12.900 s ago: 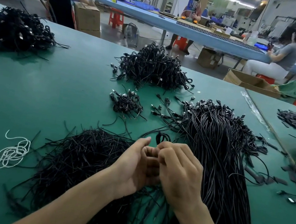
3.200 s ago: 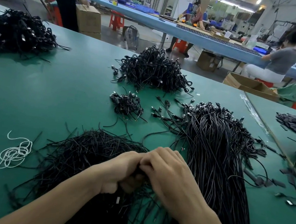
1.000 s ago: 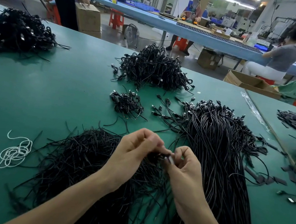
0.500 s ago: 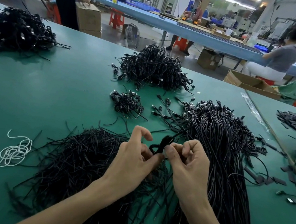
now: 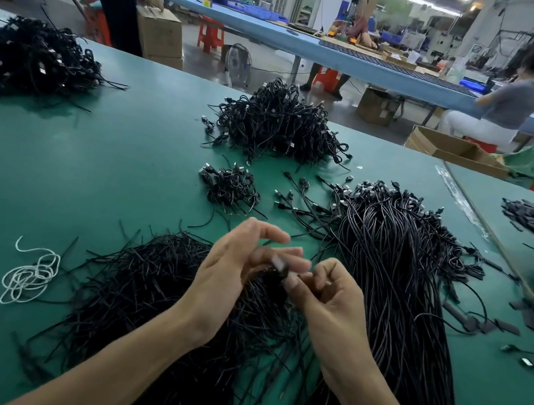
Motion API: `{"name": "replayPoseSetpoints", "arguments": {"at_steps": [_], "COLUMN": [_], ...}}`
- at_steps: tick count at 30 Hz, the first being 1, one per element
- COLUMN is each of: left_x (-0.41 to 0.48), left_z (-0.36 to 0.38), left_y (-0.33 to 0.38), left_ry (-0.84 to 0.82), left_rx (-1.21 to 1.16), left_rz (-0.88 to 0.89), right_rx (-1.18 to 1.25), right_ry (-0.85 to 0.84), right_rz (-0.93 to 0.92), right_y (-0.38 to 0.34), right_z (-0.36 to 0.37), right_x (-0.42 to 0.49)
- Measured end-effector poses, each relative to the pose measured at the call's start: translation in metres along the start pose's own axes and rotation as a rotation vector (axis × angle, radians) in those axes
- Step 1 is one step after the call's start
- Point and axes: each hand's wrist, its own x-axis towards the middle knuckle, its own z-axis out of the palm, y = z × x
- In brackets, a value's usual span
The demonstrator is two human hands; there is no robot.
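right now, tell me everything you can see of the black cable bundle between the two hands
The black cable bundle is a thin, rubbery-looking lead gathered into a small tight coil, with a pale, motion-blurred connector end at its top. It is held up over the pile of thin black strands, between both hands. The right hand pinches it in a fingertip grip; the left hand lies alongside with fingers fairly straight, blurred, so whether it touches is unclear.

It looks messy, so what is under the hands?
Under the left hand and right hand lies a heap of thin black strands on the green table. The right hand pinches a small black cable bundle; left fingers touch it. Beneath the wrists is covered.
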Motion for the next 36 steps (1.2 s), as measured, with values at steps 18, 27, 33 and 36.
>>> {"name": "replayPoseSetpoints", "arguments": {"at_steps": [18,27,33,36], "left_x": [-0.001,0.015,0.025,0.029], "left_z": [0.009,0.016,-0.001,-0.017], "left_y": [-0.024,-0.02,-0.022,-0.017], "left_ry": [-0.071,0.281,0.126,0.047], "left_rx": [0.165,-0.299,-0.149,-0.109], "left_rz": [-0.382,-0.574,-0.567,-0.585], "right_rx": [-1.068,-0.317,-0.034,0.07], "right_ry": [0.164,0.441,0.269,0.142], "right_rz": [-0.808,-0.243,-0.119,-0.041], "right_y": [0.003,0.019,0.031,0.027], "right_z": [-0.002,0.011,0.018,0.01], "right_x": [0.012,0.01,0.007,0.012]}}
